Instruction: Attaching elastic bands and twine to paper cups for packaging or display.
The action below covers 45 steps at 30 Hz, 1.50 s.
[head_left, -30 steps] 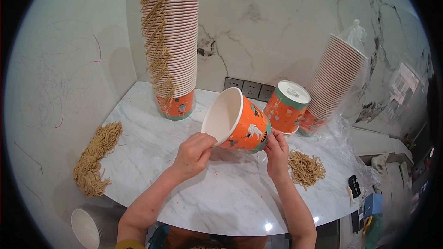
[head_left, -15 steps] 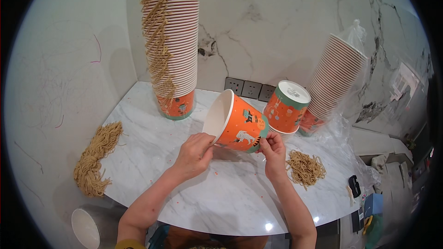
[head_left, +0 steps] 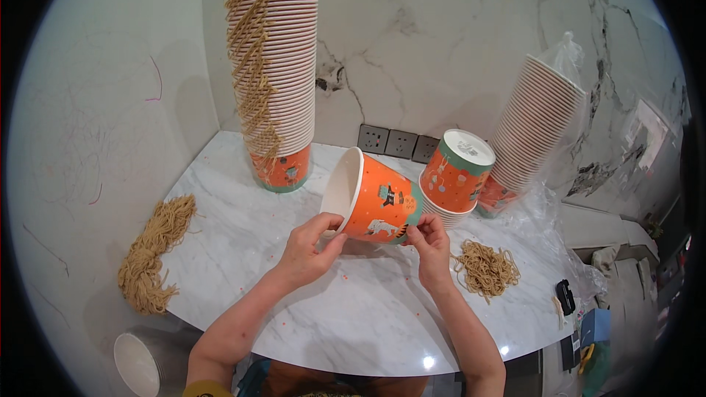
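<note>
Above the middle of the marble-patterned table (head_left: 353,323) I hold an orange paper bucket (head_left: 382,195) with a green base band, tipped on its side, its white mouth facing left. My left hand (head_left: 309,250) grips the rim, fingers inside and thumb outside. At the base end, my right hand (head_left: 430,246) pinches the bucket between thumb and fingers. To the right of that hand lies a loose pile of tan cords (head_left: 487,268). Behind it, an upside-down orange bucket (head_left: 456,176) rests on a short stack of white-rimmed ones.
A tall bucket stack (head_left: 290,66), tan cords hanging down its side, stands at the back left. Another stack (head_left: 533,121) leans in clear plastic at the back right. A thick cord bundle (head_left: 156,254) droops over the left edge. Wall sockets (head_left: 401,143) line the back.
The bucket has shifted slightly left and down, its mouth tilting a little. Both hands moved with it, and the left thumb now lies along the rim's outside.
</note>
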Each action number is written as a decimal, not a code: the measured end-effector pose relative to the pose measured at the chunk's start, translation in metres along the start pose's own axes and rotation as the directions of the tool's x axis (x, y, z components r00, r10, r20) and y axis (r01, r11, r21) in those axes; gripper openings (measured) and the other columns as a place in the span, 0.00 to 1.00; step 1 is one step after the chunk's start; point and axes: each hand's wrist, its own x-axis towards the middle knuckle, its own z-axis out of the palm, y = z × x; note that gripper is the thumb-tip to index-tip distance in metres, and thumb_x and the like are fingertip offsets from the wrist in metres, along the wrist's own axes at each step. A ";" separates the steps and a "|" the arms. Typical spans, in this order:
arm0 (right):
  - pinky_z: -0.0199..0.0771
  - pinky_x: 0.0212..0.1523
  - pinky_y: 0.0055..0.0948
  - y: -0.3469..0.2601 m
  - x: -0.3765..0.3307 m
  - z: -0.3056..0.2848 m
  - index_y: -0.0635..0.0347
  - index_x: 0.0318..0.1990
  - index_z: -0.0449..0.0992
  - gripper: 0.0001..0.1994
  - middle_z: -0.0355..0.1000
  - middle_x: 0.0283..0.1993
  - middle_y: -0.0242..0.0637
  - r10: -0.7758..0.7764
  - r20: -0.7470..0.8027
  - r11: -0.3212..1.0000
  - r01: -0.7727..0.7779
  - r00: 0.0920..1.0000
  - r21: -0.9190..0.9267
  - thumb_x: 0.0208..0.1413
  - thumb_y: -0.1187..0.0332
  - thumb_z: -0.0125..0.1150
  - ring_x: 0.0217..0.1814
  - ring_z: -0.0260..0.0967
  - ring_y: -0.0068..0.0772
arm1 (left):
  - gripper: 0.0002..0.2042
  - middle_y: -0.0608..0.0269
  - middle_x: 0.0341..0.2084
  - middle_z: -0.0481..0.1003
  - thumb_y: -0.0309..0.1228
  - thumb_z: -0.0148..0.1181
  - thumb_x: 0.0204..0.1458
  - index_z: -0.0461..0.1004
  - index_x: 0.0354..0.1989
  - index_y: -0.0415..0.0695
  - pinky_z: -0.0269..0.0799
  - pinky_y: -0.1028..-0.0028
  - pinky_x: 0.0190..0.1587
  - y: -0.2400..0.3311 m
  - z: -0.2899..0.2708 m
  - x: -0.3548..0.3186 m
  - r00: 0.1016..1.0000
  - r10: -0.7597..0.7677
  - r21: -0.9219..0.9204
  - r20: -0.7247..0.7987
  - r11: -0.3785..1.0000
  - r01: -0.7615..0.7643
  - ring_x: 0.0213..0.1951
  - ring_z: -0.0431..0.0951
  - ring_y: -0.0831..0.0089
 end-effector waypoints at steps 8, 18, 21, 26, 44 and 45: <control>0.75 0.44 0.27 -0.003 -0.001 0.004 0.60 0.47 0.69 0.09 0.71 0.44 0.29 0.010 0.002 1.000 -0.010 1.000 0.002 0.65 0.72 0.63 0.43 0.69 0.20 | 0.07 0.60 0.34 0.79 0.20 0.60 0.58 0.74 0.44 0.36 0.74 0.75 0.44 -0.002 -0.001 0.000 1.000 -0.029 -0.015 0.008 0.999 0.029 0.37 0.79 0.75; 0.77 0.48 0.28 0.005 -0.005 0.004 0.60 0.47 0.69 0.10 0.72 0.45 0.30 -0.004 0.063 1.000 0.005 0.998 -0.028 0.62 0.75 0.64 0.47 0.71 0.22 | 0.09 0.55 0.36 0.79 0.20 0.60 0.57 0.73 0.45 0.36 0.76 0.71 0.41 0.002 -0.003 -0.001 0.999 -0.036 -0.012 -0.005 0.999 0.035 0.35 0.81 0.67; 0.77 0.49 0.27 0.007 -0.005 0.005 0.61 0.45 0.70 0.10 0.73 0.44 0.31 0.016 0.080 0.998 -0.011 0.997 -0.060 0.61 0.76 0.65 0.46 0.72 0.22 | 0.09 0.56 0.36 0.80 0.20 0.59 0.58 0.73 0.47 0.37 0.77 0.72 0.40 0.000 -0.003 -0.002 0.998 -0.061 -0.055 0.008 0.997 0.062 0.35 0.82 0.69; 0.73 0.45 0.21 0.008 -0.006 0.005 0.61 0.42 0.72 0.07 0.73 0.42 0.29 0.085 0.088 0.987 -0.071 0.993 -0.144 0.61 0.75 0.66 0.43 0.71 0.18 | 0.11 0.58 0.35 0.80 0.19 0.57 0.59 0.73 0.49 0.36 0.76 0.74 0.40 0.009 -0.003 0.000 0.997 -0.072 -0.112 -0.010 0.991 0.070 0.35 0.81 0.74; 0.77 0.37 0.24 -0.004 0.006 -0.007 0.59 0.49 0.73 0.10 0.76 0.45 0.30 0.127 -0.107 0.989 -0.117 0.986 0.096 0.68 0.63 0.60 0.42 0.73 0.18 | 0.15 0.61 0.32 0.78 0.14 0.57 0.50 0.76 0.45 0.42 0.67 0.58 0.60 -0.001 -0.005 0.003 0.961 0.259 0.238 0.091 0.932 -0.274 0.37 0.80 0.64; 0.77 0.37 0.24 -0.003 0.006 -0.007 0.59 0.49 0.73 0.10 0.76 0.45 0.30 0.126 -0.108 0.989 -0.116 0.986 0.095 0.68 0.63 0.60 0.42 0.73 0.18 | 0.16 0.62 0.32 0.78 0.14 0.57 0.48 0.76 0.45 0.43 0.63 0.54 0.64 0.000 -0.005 0.002 0.964 0.235 0.264 0.128 0.929 -0.261 0.37 0.79 0.62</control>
